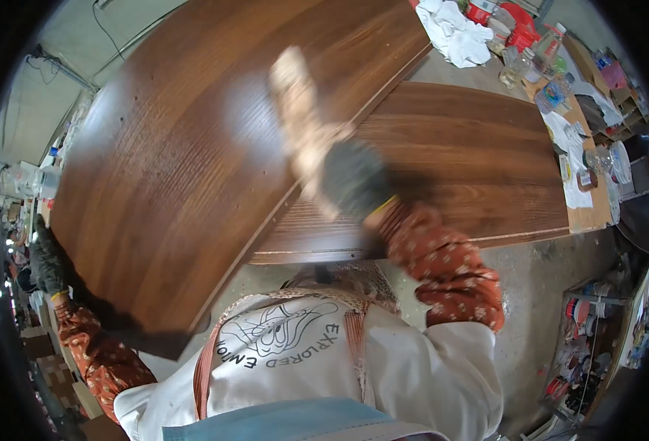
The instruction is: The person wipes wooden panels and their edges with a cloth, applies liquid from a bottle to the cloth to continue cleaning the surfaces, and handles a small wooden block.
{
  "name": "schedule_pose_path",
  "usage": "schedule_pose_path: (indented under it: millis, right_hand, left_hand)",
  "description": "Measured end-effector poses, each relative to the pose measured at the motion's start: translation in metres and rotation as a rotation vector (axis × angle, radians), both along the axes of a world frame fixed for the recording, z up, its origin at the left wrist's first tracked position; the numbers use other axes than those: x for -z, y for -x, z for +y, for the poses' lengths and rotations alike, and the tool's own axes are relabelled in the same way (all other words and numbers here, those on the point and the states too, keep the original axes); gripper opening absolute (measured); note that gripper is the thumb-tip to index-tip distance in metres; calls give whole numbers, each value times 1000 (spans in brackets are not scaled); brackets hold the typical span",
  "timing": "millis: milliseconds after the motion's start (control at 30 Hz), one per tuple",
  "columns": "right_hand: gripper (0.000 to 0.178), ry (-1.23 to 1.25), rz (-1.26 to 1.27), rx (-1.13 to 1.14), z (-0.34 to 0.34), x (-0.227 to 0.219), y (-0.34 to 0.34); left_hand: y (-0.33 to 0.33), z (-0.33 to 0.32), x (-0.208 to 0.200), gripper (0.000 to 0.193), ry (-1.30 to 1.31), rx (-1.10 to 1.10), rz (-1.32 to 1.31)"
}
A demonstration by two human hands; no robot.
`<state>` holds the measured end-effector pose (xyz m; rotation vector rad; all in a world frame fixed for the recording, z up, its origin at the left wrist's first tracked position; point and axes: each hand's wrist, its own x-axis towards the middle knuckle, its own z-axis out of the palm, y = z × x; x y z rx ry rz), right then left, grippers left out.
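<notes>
Just beyond right fingers [339,173] clamped on a blurred pale wad [298,110], apparently wiping the upper panel [185,184], unfinished; at left fingers [43,241], not showing whether clamped.

A crumpled white cloth [458,35], a clear plastic bottle [547,51] off to its right, a pale wooden tabletop [598,204], a grey metal rack [597,299], brown cardboard boxes [58,373]

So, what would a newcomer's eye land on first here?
First, the large glossy brown panel slanting across the upper left, with the gloved left hand at its left edge. Next, near the middle, the gloved right hand with a pale bundle, too blurred to identify. Then the crumpled white cloth, upper right.
</notes>
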<state>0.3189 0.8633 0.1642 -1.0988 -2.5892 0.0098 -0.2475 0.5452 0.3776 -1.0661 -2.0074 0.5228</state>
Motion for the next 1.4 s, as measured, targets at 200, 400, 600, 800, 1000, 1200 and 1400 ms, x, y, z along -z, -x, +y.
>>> schedule_pose_path:
  millis: [200,400,600,800,1000,1200,1400]
  right_hand:
    - [61,542,123,-482,-87,-59,31]
    - [59,586,1079,-456,-67,-87,-60]
    - [52,451,1082,-371,-87,-63,-100]
    - [50,657,951,-47,-118,-11,-115]
    - [33,726,653,-62,-137,-36,-154]
    - [24,443,919,554,-130,-102,-213]
    - [24,-42,929,423,-118,-115,-129]
  left_hand:
    - [27,-10,-59,43,-707,588,-461]
    - [-59,2,-24,32,-579,730,48]
    - [-186,-9,62,47,-294,761,147]
    - [-210,-12,127,58,-205,802,35]
    - [-182,-15,178,42,-97,736,-305]
    - [-165,22,168,30,-173,687,-344]
    - [-206,100,170,25,-152,961,-576]
